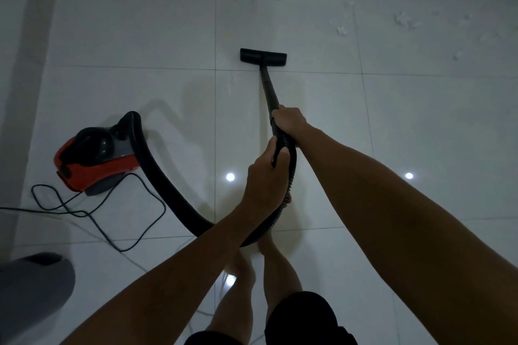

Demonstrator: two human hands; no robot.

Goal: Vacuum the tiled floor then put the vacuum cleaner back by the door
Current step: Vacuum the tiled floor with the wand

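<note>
Here both hands clamp the vacuum's black tube — right hand point(287, 123) on the rigid wand point(268, 89), left hand point(266, 173) gripping the ribbed hose point(157, 173); flat nozzle point(263, 56) on glossy white tiles point(140, 22), red canister point(92, 157) to the left

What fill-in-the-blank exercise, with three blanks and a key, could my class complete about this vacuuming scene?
1. The right hand grips the black wand, while the left hand grips the ribbed ____ just below it.
2. The body of the vacuum cleaner is black and ____.
3. White scraps lie on the tiled floor beyond the floor nozzle, toward the person's ____ side.

Missing words: hose; red; right
</note>
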